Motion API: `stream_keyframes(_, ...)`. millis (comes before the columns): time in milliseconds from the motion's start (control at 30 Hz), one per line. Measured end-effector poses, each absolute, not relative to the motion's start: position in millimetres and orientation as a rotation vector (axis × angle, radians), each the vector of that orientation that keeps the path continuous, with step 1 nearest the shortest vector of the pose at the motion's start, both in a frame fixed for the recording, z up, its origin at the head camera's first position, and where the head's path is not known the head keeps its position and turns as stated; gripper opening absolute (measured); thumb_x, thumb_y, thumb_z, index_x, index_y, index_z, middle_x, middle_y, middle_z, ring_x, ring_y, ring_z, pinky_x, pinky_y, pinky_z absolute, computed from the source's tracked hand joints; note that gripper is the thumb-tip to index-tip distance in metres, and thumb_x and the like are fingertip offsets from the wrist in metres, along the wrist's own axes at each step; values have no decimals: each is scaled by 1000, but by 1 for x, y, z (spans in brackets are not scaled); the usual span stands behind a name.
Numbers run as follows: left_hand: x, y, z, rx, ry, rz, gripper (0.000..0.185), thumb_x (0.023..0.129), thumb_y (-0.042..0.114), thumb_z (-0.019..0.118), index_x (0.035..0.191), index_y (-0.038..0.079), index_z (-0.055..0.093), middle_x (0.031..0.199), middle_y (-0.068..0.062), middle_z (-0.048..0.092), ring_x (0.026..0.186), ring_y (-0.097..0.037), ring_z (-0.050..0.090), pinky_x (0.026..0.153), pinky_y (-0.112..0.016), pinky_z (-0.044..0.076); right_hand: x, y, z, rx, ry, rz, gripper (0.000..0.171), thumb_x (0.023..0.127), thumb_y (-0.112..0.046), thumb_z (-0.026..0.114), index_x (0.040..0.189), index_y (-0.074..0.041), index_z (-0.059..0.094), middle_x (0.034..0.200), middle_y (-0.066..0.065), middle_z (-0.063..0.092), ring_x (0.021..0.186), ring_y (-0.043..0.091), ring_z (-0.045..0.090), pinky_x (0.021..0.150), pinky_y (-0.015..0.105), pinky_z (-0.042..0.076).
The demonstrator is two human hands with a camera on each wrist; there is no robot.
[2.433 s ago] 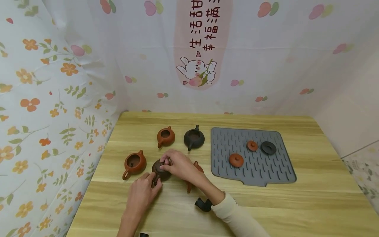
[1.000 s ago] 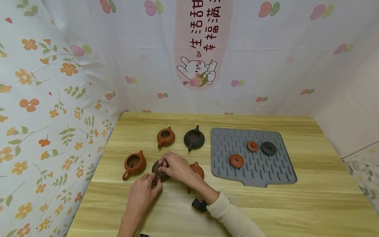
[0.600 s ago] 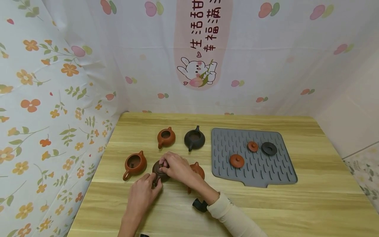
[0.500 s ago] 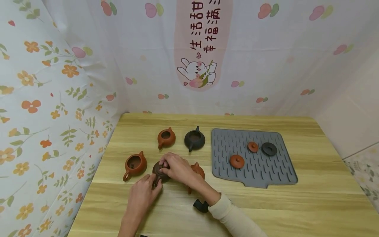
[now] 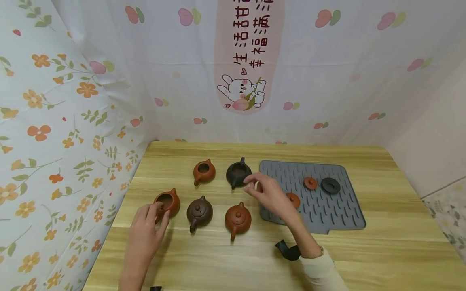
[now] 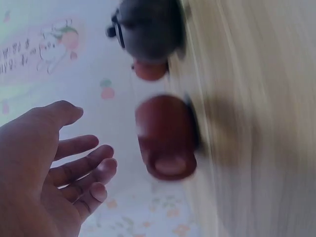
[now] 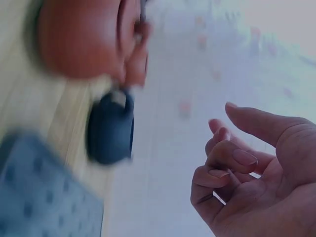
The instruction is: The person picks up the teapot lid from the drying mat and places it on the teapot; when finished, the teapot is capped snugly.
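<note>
Near the left side of the table (image 5: 218, 258), my left hand (image 5: 145, 226) is released, its fingers loosely bent and grasping nothing, just by a reddish teapot (image 5: 174, 204) whose mouth is uncovered. From the head view my fingertips overlap that pot's rim, but the left wrist view shows them apart from the pots, which are blurred there. Just to the right of it sits a dark brown teapot (image 5: 200, 216), upright with its lid on, and beside that a red teapot (image 5: 238, 218), also lidded. Behind these two stand a small orange teapot (image 5: 209, 173) and a black teapot (image 5: 239, 178), both uncovered, with their spouts pointing away from me. My right hand (image 5: 271, 196) is free of any object too, the fingers half curled and the thumb apart from them; it hovers between the black teapot and the near left part of a grey mat (image 5: 302, 218). On that mat lie three lids: a larger reddish lid (image 5: 294, 201), partly covered by my wrist, a small red lid (image 5: 310, 183) and a black lid (image 5: 330, 186). Beside my right forearm, just ahead of my pale sleeve (image 5: 318, 264), a black object (image 5: 289, 251) shows.
</note>
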State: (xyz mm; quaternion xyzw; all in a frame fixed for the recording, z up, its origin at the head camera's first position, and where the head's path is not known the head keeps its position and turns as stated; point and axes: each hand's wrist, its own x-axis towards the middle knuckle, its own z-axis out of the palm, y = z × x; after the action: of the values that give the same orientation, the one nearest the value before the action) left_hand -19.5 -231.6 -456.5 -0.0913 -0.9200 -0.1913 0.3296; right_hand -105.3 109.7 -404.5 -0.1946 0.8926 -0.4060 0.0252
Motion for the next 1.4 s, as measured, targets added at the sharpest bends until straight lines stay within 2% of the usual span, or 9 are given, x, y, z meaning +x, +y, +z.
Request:
stream_keyframes(167, -21, -249, -457, -184, -2435, -472, 41, 73, 6, 87, 105, -8, 65, 97, -25, 65, 89, -41, 61, 75, -48, 51, -110, 157, -412, -421, 2845, -1244, 22, 96, -18, 69, 113, -4, 68, 91, 7, 65, 59, 7, 48, 56, 25, 41)
stream_keyframes(400, -20, -261, -459, -110, -2511, -447, 46, 74, 15, 87, 107, -7, 65, 97, -25, 68, 87, -42, 63, 74, -53, 50, -110, 203, -436, -265, 2865, -1166, 19, 97, -23, 68, 107, -7, 68, 89, 8, 68, 63, 8, 51, 57, 26, 41)
stream_keyframes(733, -22, -265, -466, -99, -2645, -381, 39, 75, 29, 85, 91, -2, 68, 79, -15, 69, 67, -34, 64, 65, -53, 49, -104, 227, -451, -161, 2814, -1147, 26, 95, -23, 71, 110, -3, 67, 94, 10, 66, 69, 10, 53, 58, 26, 42)
stream_keyframes(967, -24, -267, -470, -134, -2631, -311, 34, 72, 23, 86, 85, 0, 64, 66, -8, 61, 50, -22, 51, 55, -46, 45, -103, 230, -456, -126, 2818, -1123, 23, 94, -22, 71, 107, -3, 67, 93, 10, 68, 72, 12, 54, 60, 26, 42)
stream_keyframes(1267, -26, -268, -471, -117, -2662, -302, 18, 76, 9, 79, 83, 1, 65, 62, -5, 57, 46, -16, 40, 48, -38, 38, -98, 233, -461, -101, 2829, -1110, 20, 93, -21, 72, 103, -5, 67, 86, 6, 64, 64, 7, 48, 59, 25, 38)
stream_keyframes(1400, -26, -267, -472, -96, -2691, -317, 17, 77, 10, 79, 82, 2, 64, 61, -5, 57, 46, -16, 39, 45, -34, 34, -97, 233, -462, -69, 2804, -1097, 18, 92, -18, 73, 104, -6, 67, 86, 5, 62, 65, 8, 49, 59, 25, 39)
